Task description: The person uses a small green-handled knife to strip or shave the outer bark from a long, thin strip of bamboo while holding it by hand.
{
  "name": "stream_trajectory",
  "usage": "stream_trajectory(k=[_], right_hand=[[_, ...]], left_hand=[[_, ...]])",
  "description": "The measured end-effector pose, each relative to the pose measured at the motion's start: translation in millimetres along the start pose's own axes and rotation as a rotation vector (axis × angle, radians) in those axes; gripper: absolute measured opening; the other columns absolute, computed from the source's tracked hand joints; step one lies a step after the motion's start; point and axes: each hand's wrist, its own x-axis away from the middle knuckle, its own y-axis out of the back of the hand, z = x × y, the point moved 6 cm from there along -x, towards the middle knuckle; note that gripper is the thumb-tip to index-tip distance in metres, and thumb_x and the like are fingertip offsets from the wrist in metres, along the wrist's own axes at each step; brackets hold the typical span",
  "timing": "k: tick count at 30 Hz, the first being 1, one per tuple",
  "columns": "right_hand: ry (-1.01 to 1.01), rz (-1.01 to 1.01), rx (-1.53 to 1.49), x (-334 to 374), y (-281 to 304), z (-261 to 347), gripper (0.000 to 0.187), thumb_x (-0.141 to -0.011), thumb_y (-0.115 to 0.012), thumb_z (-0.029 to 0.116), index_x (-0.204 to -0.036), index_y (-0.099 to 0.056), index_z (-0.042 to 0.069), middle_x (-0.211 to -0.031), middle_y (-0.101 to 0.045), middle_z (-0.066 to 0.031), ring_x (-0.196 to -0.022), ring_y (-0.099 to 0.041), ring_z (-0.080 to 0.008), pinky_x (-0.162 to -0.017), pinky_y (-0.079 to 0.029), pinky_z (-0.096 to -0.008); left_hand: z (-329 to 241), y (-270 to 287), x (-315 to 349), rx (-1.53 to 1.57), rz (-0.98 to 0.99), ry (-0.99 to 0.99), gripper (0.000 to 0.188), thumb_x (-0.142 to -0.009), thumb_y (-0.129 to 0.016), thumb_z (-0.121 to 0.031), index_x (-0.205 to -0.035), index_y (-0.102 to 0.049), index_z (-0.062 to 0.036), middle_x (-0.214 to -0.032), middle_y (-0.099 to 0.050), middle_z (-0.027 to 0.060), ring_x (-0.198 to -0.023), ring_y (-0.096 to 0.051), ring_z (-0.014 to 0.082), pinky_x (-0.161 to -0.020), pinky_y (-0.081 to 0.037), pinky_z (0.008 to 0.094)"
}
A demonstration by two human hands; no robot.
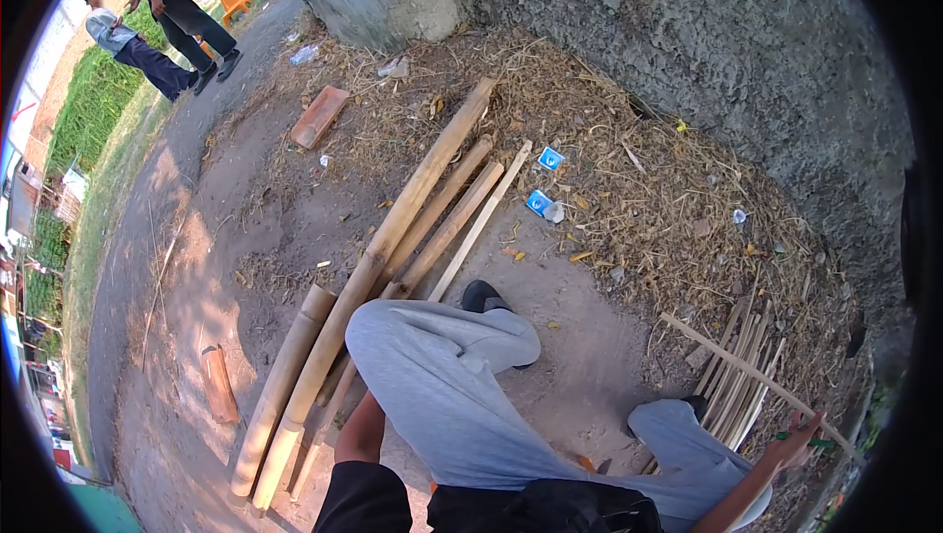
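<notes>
My right hand point(798, 443) is closed around a thin bamboo strip point(732, 356) at the far right, near the strip's lower end. Something green point(820, 443) shows at its fingers, too small to make out. Below the strip lies a bundle of similar thin strips point(744, 376) on the ground, close to my right foot. My left forearm point(363, 433) reaches down beside my raised left knee, which hides the hand. Next to that arm lie several bamboo poles point(378, 248), along with a pale split strip point(481, 224).
A rough concrete wall point(707, 52) rises along the far right, with dry straw at its foot. Two blue packets point(550, 158) lie past my left shoe point(483, 295). A brick point(320, 116) and a reddish-brown piece point(219, 386) rest left. Two people point(172, 12) stand far left.
</notes>
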Motion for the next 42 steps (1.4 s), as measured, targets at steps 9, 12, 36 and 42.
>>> stream_trajectory(k=[9,12,36,42], right_hand=[[0.055,-0.024,-0.058,-17,12,-13,0.042,-0.091,-0.071,0.02,-0.119,-0.059,-0.01,-0.116,-0.063,-0.0185,-0.095,-0.064,-0.016,-0.08,-0.066,-0.0338],[0.107,0.0,-0.136,-28,21,-16,0.043,-0.092,-0.071,0.019,-0.121,-0.057,-0.009,-0.116,-0.063,-0.0182,-0.098,-0.065,-0.0159,-0.08,-0.066,-0.0335],[0.375,0.035,0.979,-117,225,71,0.037,-0.098,-0.06,0.029,-0.127,-0.064,0.006,-0.105,-0.071,-0.0181,-0.089,-0.068,-0.0224,-0.079,-0.05,-0.0349],[0.23,0.373,1.16,-37,232,-86,0.029,-0.087,-0.065,0.012,-0.114,-0.068,0.003,-0.089,-0.067,-0.0251,-0.085,-0.066,-0.043,-0.073,-0.05,-0.0465]], left_hand=[[-7,-7,23,0.182,0.034,-0.046,0.058,-0.09,-0.061,-0.032,-0.14,-0.047,-0.0063,-0.138,-0.047,0.0215,-0.127,-0.048,0.0358,-0.1,-0.04,0.0548],[-12,-9,26,0.257,0.047,-0.078,0.056,-0.09,-0.062,-0.03,-0.138,-0.049,-0.006,-0.135,-0.051,0.0212,-0.124,-0.051,0.0356,-0.098,-0.042,0.053],[-6,282,-22,0.366,-0.732,-0.154,0.04,-0.079,-0.064,0.005,-0.119,-0.063,-0.0032,-0.111,-0.07,0.0162,-0.101,-0.067,0.0296,-0.088,-0.051,0.0382],[-11,332,-77,0.382,-0.682,-0.395,0.047,-0.07,-0.062,0.01,-0.115,-0.064,-0.0014,-0.102,-0.069,0.0102,-0.092,-0.065,0.0218,-0.081,-0.049,0.0323]])
